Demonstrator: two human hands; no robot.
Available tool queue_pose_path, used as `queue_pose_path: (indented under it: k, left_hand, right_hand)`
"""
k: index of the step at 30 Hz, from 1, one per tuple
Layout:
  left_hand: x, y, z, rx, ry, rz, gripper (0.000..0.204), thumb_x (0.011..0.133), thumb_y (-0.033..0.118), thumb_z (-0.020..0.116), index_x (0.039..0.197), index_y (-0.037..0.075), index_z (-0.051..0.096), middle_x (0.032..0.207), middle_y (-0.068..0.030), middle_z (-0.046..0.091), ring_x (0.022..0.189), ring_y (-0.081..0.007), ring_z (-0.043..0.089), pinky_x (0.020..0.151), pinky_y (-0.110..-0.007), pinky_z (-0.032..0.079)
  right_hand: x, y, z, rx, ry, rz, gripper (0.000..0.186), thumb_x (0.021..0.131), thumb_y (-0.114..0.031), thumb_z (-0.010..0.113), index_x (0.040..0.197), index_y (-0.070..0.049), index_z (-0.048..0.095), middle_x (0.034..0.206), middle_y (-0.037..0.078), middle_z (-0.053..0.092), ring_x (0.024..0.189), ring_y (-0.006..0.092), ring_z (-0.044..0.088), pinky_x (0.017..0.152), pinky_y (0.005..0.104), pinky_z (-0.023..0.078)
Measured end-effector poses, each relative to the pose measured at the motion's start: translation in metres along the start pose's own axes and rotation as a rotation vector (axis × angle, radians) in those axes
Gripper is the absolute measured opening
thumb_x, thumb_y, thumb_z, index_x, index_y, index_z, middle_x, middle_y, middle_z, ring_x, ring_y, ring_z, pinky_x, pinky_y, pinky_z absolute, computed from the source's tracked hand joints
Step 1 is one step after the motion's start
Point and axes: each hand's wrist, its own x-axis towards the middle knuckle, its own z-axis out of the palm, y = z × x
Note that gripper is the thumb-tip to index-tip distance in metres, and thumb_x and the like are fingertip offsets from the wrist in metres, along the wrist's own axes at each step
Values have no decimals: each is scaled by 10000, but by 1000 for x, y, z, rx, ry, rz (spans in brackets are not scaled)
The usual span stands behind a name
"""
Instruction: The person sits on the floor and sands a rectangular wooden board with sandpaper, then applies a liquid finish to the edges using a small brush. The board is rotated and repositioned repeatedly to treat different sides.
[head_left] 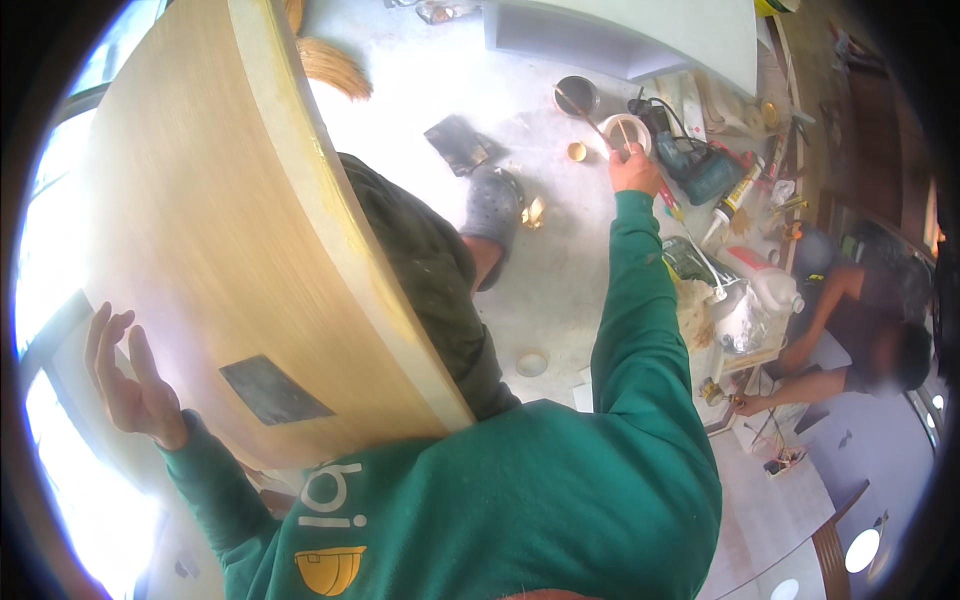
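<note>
A large wood-grain panel (230, 220) with a pale yellowish edge stands tilted across my front left. My left hand (138, 385) is open beside its outer edge, fingers spread, with nothing in it. A dark rectangular plate (275, 390) lies flat on the panel. Reaching out to the right, my right hand (636, 172) is closed on a thin brown stick (585, 112) at the rim of a white-rimmed tub (612, 128). The stick's far end lies over a dark round pot (576, 97). A second short stick shows in the tub.
A corded power tool (705, 175), a sealant tube (740, 195) and a white jug (765, 280) clutter the right side. Another person (850, 320) works at far right. A small yellow cup (577, 151), a dark sheet (458, 143) and a broom (333, 68) lie farther ahead.
</note>
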Motion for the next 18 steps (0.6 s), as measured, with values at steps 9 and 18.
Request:
queue_pose_path:
  k: [9,18]
  left_hand:
    - [3,-6,-1,-34,11,60,194,862,-103,644,1054,-82,664,1108,-198,685,997,-302,665,830,-358,537]
    - [1,-4,3,-17,10,57,191,863,-104,644,1052,-85,662,1111,-195,689,969,-286,670,813,-354,542]
  right_hand:
    - [-6,19,5,830,-54,324,328,900,-353,618,936,-50,740,752,90,714,671,192,677,606,305,511]
    - [-45,-20,-20,1196,-2,450,293,965,-281,620,979,-5,715,749,53,676,532,90,563,486,221,443]
